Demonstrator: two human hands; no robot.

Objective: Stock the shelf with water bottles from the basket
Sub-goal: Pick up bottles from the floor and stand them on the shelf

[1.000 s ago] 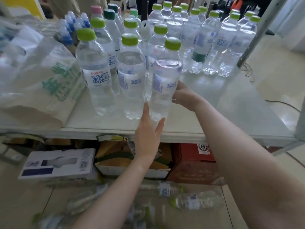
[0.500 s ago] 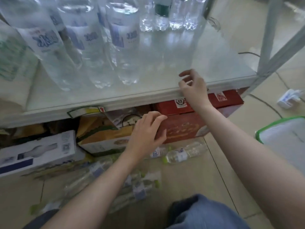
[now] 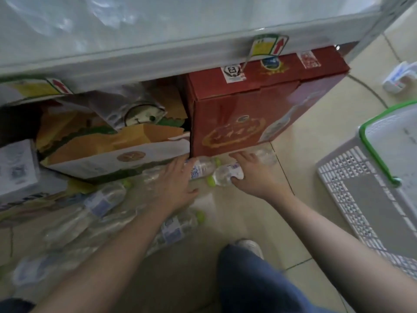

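Several clear water bottles with lime-green caps lie on the tiled floor below the white shelf. My right hand wraps around one lying water bottle, fingers over it and thumb on its near side. My left hand is spread flat, fingertips resting on a second bottle just in front of the boxes. More bottles lie nearer me, one at the left and another under my left forearm. The grey basket with a green rim stands on the floor at the right, its inside showing no bottles.
A red carton and an open yellow-and-white carton sit under the shelf, right behind the bottles. A white box stands at the far left. My jeans leg and shoe are at the bottom. A cable runs across the tiles at the right.
The view has dropped from the shelf top to the floor. Both hands left the shelved bottles and went down to the floor bottles; the right hand now wraps one.
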